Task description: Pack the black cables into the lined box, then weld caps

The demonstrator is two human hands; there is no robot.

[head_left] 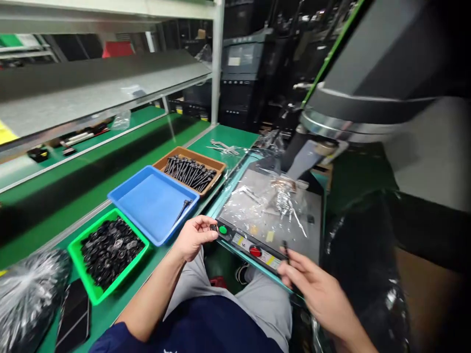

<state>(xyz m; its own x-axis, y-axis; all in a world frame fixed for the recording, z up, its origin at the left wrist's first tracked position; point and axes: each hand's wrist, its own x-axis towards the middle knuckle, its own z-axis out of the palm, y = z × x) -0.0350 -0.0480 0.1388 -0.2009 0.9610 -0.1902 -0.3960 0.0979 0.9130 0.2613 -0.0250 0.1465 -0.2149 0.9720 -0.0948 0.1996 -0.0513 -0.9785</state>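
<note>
My left hand [194,236] is curled at the front edge of the machine's control strip [246,243], pinching a small black part [213,227] right beside the green button [222,229]. My right hand [312,284] sits at the strip's right end, its fingers closed on a thin black pin [285,247]. A red button [255,251] lies between the two hands. Behind the strip, crinkled clear plastic covers the grey machine plate [272,206].
On the green bench stand a green tray [88,289] of black ring parts, a blue tray [150,201] holding one black pin [183,210], and a brown tray [217,169] of black pins. The press head [346,117] hangs over the plate. A shelf runs along the left.
</note>
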